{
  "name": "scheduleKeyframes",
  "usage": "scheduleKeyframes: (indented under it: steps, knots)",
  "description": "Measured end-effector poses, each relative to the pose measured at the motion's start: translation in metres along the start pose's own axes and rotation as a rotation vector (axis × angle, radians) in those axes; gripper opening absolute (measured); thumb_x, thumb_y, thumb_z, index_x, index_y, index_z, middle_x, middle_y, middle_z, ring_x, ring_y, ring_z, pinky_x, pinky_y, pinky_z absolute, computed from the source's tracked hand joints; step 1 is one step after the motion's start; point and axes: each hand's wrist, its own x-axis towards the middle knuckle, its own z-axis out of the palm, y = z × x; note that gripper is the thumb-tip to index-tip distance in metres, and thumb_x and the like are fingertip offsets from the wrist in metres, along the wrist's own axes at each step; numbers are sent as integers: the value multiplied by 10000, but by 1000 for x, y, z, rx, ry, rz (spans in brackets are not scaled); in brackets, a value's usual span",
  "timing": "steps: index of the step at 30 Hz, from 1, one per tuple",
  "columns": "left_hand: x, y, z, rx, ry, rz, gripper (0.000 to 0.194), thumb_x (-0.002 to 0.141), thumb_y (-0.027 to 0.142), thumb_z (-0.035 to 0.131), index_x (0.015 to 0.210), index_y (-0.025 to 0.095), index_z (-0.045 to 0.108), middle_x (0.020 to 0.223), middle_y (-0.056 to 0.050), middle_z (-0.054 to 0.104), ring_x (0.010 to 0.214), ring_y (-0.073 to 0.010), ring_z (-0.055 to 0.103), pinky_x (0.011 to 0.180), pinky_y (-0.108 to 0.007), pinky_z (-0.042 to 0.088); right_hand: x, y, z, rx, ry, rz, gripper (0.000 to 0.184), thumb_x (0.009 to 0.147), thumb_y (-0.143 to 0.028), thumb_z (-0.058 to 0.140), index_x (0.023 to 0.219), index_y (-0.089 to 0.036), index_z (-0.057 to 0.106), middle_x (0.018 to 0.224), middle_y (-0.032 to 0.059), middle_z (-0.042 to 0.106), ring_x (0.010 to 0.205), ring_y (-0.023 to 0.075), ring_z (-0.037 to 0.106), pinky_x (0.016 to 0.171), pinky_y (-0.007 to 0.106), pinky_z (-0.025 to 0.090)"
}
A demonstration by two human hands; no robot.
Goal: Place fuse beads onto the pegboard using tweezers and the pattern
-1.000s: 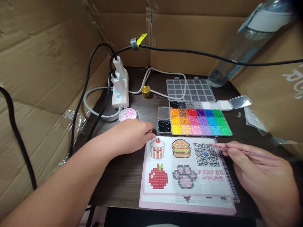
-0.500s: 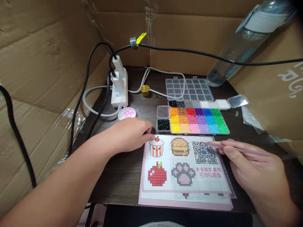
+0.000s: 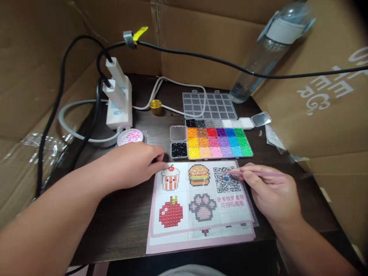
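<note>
My right hand (image 3: 271, 191) holds pink tweezers (image 3: 268, 174) in a pinch. Their tip points left over the QR code (image 3: 227, 180) on the upper pattern sheet (image 3: 184, 212). A clear pegboard (image 3: 248, 209) covers that sheet's right part, over the burger, paw and code. My left hand (image 3: 135, 165) lies at the sheet's top left corner by the cupcake picture. Its thumb touches the corner, apart from the curled index finger; the other fingers are hidden. Behind the sheets sits a sorting box (image 3: 220, 142) of coloured beads, with a small box of black beads (image 3: 178, 149) beside it.
A white dish of pink beads (image 3: 130, 136) stands behind my left hand. Further back are a power strip (image 3: 119, 111) with plugs, a small gold cup (image 3: 155, 107) and a clear bottle (image 3: 258, 65). A black cable (image 3: 201, 57) crosses above; cardboard walls surround the table.
The whole view has shifted, so things now appear further left. My right hand keeps the tweezers over the QR code, and my left hand stays at the sheet's corner.
</note>
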Motion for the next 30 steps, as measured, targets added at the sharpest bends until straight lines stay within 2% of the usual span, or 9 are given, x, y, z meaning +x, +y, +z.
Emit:
scheduleKeyframes:
  steps: [14,30]
  knots:
    - [2,-1,2,10,37,33,390,834,619,439,725,267,567,654,-43,664,511,-157,532,484,-318,312,2,-8,3,-7,-56,27,160,881,-271,626,855,-293,782,882,25,774,822,212,726,747,344,614]
    - [2,0,1,-34,-1,-14,387,813,638,455,737,276,571,684,-48,656,562,-184,544,534,-335,311,2,-7,5,-21,-50,18,141,869,-266,639,859,-290,778,859,27,769,804,207,726,626,300,601]
